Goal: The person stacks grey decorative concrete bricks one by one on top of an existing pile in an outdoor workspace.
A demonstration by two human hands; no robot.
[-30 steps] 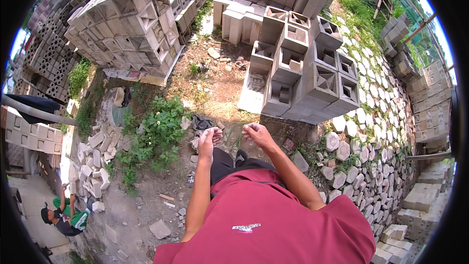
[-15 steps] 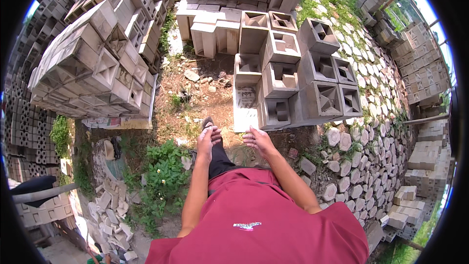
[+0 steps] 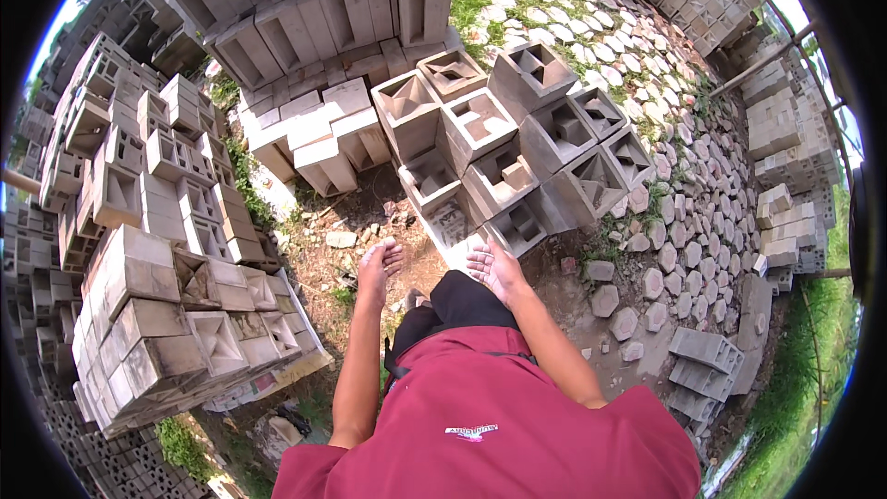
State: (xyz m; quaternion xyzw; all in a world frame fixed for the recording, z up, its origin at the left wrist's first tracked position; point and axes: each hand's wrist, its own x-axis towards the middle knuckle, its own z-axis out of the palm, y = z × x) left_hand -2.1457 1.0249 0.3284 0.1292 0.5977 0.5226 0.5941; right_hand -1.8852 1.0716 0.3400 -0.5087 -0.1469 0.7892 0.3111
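Both bare hands are held out in front of my body with nothing in them. My left hand (image 3: 380, 268) is over the dirt ground, its fingers loosely bent and palm turned inward. My right hand (image 3: 496, 268) has its fingers apart, and pale dust shows on the fingertips. It is nearest to a grey hollow concrete block (image 3: 519, 229) at the close corner of a stack. Under that corner a whitish board (image 3: 465, 251) shows, partly hidden by my hand. More hollow blocks (image 3: 482, 120) with shaped openings rise behind it in uneven steps.
On the left stands a tall stack of weathered blocks (image 3: 152, 314). Pale solid-topped blocks (image 3: 323, 166) and a high row of grey blocks (image 3: 323, 18) are ahead. Hexagonal pavers (image 3: 684, 263) cover the ground at right. Loose stones (image 3: 341, 239) lie on the dirt.
My view has swung to the right, and the block stack has come closer. Both hands remain raised and free; my legs have moved toward the stack.
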